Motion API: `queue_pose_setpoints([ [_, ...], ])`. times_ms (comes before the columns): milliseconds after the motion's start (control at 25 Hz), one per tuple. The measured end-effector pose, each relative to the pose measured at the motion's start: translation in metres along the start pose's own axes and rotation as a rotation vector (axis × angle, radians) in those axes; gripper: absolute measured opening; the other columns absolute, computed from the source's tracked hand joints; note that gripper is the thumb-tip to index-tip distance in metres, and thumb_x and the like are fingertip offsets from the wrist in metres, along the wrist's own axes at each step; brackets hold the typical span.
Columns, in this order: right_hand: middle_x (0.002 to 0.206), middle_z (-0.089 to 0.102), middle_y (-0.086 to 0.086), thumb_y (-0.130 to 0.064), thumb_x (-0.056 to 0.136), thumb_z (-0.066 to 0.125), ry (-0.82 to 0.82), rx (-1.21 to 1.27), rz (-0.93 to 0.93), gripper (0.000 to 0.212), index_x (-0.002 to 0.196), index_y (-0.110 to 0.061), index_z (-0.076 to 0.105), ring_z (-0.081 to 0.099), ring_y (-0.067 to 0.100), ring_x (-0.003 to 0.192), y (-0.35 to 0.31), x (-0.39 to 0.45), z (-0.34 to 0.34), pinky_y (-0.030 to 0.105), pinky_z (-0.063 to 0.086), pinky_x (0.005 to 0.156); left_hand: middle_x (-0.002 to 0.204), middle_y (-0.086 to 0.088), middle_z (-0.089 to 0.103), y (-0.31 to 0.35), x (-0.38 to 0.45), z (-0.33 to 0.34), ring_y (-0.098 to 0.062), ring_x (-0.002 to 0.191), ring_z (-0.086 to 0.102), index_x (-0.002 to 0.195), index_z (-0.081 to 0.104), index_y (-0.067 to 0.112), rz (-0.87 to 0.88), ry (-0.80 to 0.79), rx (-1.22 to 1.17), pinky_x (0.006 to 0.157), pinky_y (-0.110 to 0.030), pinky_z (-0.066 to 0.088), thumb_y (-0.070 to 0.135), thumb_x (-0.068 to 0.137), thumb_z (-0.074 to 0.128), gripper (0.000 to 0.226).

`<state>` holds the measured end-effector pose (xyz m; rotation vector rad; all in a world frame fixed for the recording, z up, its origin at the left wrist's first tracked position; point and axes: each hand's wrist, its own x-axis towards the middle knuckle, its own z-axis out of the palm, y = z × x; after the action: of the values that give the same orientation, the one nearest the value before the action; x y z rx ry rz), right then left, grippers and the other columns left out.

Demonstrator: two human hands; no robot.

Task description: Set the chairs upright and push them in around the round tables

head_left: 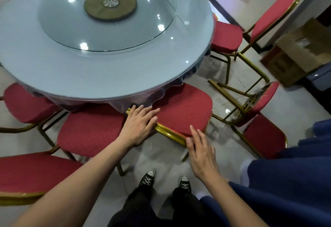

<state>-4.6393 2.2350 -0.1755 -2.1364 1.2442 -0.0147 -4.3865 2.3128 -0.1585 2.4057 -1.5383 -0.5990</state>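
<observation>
Round glass-topped surface [100, 61] fills the view; a red chair [182, 112] sits at its near edge. Left hand [138, 124] and right hand [201, 152] rest flat-fingered on its gold-framed back, gripping nothing.

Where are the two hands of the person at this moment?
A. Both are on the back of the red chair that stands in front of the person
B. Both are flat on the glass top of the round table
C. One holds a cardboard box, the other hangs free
A: the left hand and the right hand both lie with straight fingers on the gold-framed red back of the chair, which stands at the edge of the round table.
</observation>
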Motion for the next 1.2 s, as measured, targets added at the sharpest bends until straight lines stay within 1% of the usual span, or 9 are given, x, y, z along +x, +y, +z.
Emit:
queue_pose_setpoints([
  [80, 0.167, 0.021, -0.001, -0.069, 0.100, 0.007, 0.059, 0.042, -0.021, 0.065, 0.160, -0.046, 0.014, 0.027, 0.021, 0.150, 0.006, -0.002, 0.008, 0.054, 0.022, 0.121, 0.162, 0.004, 0.033, 0.014, -0.008, 0.007, -0.022, 0.152, 0.020, 0.154, 0.034, 0.040, -0.055, 0.077, -0.018, 0.125, -0.042, 0.001, 0.061, 0.094, 0.005, 0.070],
  [200, 0.169, 0.017, 0.000, -0.064, 0.103, 0.014, 0.134, 0.051, -0.069, 0.062, 0.161, -0.042, 0.018, 0.024, 0.022, 0.150, 0.012, -0.007, 0.010, 0.056, 0.017, 0.122, 0.162, 0.004, 0.034, 0.028, -0.022, 0.016, -0.021, 0.152, 0.021, 0.155, 0.034, 0.039, -0.142, 0.138, -0.035, 0.125, -0.041, 0.003, 0.063, 0.092, 0.006, 0.073],
  [320, 0.170, 0.010, -0.001, -0.068, 0.101, 0.010, 0.109, 0.014, -0.136, 0.065, 0.161, -0.044, 0.015, 0.019, 0.021, 0.152, 0.034, -0.019, 0.002, 0.057, 0.014, 0.123, 0.163, 0.004, 0.031, 0.044, -0.048, 0.033, -0.020, 0.153, 0.017, 0.155, 0.032, 0.041, -0.205, 0.153, -0.061, 0.126, -0.041, 0.000, 0.066, 0.093, 0.007, 0.071],
  [440, 0.171, 0.002, -0.003, -0.075, 0.097, 0.004, 0.057, -0.005, -0.201, 0.070, 0.161, -0.046, 0.010, 0.016, 0.022, 0.153, 0.060, -0.032, -0.008, 0.054, 0.010, 0.125, 0.167, 0.007, 0.022, 0.063, -0.082, 0.055, -0.017, 0.155, 0.009, 0.156, 0.025, 0.045, -0.256, 0.155, -0.089, 0.126, -0.039, -0.007, 0.074, 0.093, 0.001, 0.073],
  [520, 0.171, 0.001, -0.004, -0.076, 0.096, 0.003, 0.042, -0.013, -0.224, 0.072, 0.161, -0.046, 0.012, 0.015, 0.022, 0.153, 0.076, -0.040, -0.013, 0.054, 0.012, 0.125, 0.167, 0.008, 0.018, 0.077, -0.101, 0.068, -0.018, 0.155, 0.006, 0.156, 0.022, 0.048, -0.282, 0.154, -0.108, 0.124, -0.037, -0.011, 0.077, 0.091, -0.003, 0.075],
  [800, 0.170, 0.012, -0.004, -0.075, 0.098, 0.008, 0.072, -0.024, -0.242, 0.069, 0.159, -0.045, 0.023, 0.019, 0.023, 0.153, 0.110, -0.057, -0.022, 0.057, 0.020, 0.119, 0.169, 0.012, 0.006, 0.112, -0.134, 0.095, -0.017, 0.155, -0.007, 0.155, 0.011, 0.054, -0.347, 0.100, -0.112, 0.123, -0.043, -0.015, 0.085, 0.085, -0.007, 0.078],
  [1000, 0.167, 0.024, 0.003, -0.074, 0.098, 0.015, 0.104, -0.015, -0.316, 0.072, 0.157, -0.036, 0.035, 0.026, 0.027, 0.150, 0.117, -0.058, -0.025, 0.062, 0.029, 0.113, 0.167, 0.017, -0.010, 0.114, -0.159, 0.097, -0.007, 0.149, -0.031, 0.153, 0.000, 0.060, -0.295, 0.047, -0.089, 0.121, -0.040, -0.022, 0.086, 0.088, 0.001, 0.070],
  [1080, 0.164, 0.029, 0.006, -0.072, 0.099, 0.018, 0.114, -0.020, -0.351, 0.073, 0.156, -0.031, 0.038, 0.030, 0.029, 0.148, 0.122, -0.058, -0.027, 0.066, 0.033, 0.111, 0.166, 0.020, -0.012, 0.118, -0.168, 0.099, -0.003, 0.147, -0.033, 0.151, -0.004, 0.061, -0.288, 0.034, -0.106, 0.122, -0.041, -0.020, 0.085, 0.090, 0.004, 0.067],
  [1200, 0.163, 0.031, 0.007, -0.069, 0.101, 0.021, 0.101, -0.038, -0.445, 0.069, 0.157, -0.031, 0.034, 0.031, 0.028, 0.147, 0.139, -0.050, -0.033, 0.068, 0.036, 0.109, 0.166, 0.023, -0.011, 0.133, -0.174, 0.103, -0.002, 0.147, -0.031, 0.150, -0.006, 0.063, -0.322, 0.043, -0.121, 0.124, -0.042, -0.016, 0.085, 0.090, 0.003, 0.065],
])
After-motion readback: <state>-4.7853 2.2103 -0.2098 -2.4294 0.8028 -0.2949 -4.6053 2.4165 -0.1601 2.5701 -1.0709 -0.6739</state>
